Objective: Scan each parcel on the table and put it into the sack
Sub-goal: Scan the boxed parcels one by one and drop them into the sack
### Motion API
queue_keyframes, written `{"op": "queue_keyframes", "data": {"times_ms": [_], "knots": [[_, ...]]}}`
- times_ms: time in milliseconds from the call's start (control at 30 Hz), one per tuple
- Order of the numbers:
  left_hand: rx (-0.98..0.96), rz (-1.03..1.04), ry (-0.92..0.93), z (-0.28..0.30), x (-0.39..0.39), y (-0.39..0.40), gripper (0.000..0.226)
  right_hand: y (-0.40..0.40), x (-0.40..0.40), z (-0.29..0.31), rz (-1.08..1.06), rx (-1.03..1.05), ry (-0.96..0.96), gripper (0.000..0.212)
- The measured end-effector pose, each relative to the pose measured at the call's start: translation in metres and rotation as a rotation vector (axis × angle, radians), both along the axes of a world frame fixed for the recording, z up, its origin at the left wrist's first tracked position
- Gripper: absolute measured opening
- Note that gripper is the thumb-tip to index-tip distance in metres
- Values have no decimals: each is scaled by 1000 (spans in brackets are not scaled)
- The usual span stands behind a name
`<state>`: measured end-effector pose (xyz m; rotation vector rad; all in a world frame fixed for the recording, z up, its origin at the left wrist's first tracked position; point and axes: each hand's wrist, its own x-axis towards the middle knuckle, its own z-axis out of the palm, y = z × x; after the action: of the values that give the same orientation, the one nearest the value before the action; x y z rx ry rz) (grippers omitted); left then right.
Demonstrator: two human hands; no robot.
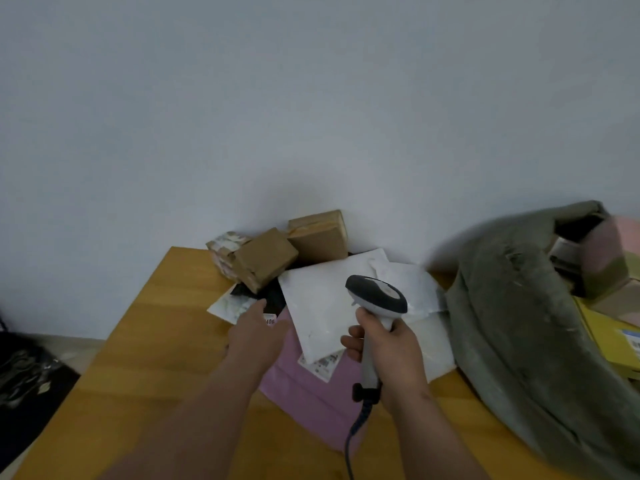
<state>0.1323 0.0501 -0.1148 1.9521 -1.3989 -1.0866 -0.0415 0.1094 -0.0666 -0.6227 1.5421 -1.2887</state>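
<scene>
Right hand: nearest, fingers wrapped round the grip of the scanner; the scanner's dark head stands above the fist, over the white mailer, and its cord hangs down toward the near edge.
Left hand: fingers stretched out flat and close together, gripping nothing, reaching forward over the pink mailer's left edge; fingertips touch or nearly touch the black parcel, I cannot tell which.
Pink mailer: flat on the tabletop between the two forearms, partly under the white mailer.
White mailer: lies over the pink one, just ahead of both hands, a printed label showing at its near corner.
Black parcel: just beyond the left fingertips, beside a pale printed packet.
Boxes: brown cartons stacked at the far edge against the wall, well beyond both hands.
Sack: grey-green, right of the right hand, its mouth open at the far right with parcels inside.
</scene>
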Motion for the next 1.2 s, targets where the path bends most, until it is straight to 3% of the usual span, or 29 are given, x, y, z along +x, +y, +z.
{"op": "queue_keyframes", "data": {"times_ms": [200, 433, 700, 900, 1000, 1067, 1133, 1200], "knots": [[-17, 110, 36, -10, 13, -38, 82, -53, 11, -19, 44, 54, -15, 17], [-30, 89, -289, -15, 16, -105, 101, -121, 22, -55, 161, 124, -30, 17], [-3, -22, -507, -33, 11, -150, 112, -156, 18, -88, 240, 197, -53, 13], [-110, -35, -565, -40, 22, -162, 96, -161, 19, -97, 204, 226, -77, 18], [-168, -11, -505, -34, 26, -158, 91, -157, 22, -95, 157, 203, -73, 20], [-184, 71, -357, -26, 30, -151, 91, -152, 25, -90, 107, 178, -82, 18], [-194, 174, -116, -17, 34, -141, 88, -145, 29, -82, 52, 150, -93, 14], [-152, 260, 243, -8, 39, -129, 78, -137, 35, -72, 7, 122, -98, 13]]}}
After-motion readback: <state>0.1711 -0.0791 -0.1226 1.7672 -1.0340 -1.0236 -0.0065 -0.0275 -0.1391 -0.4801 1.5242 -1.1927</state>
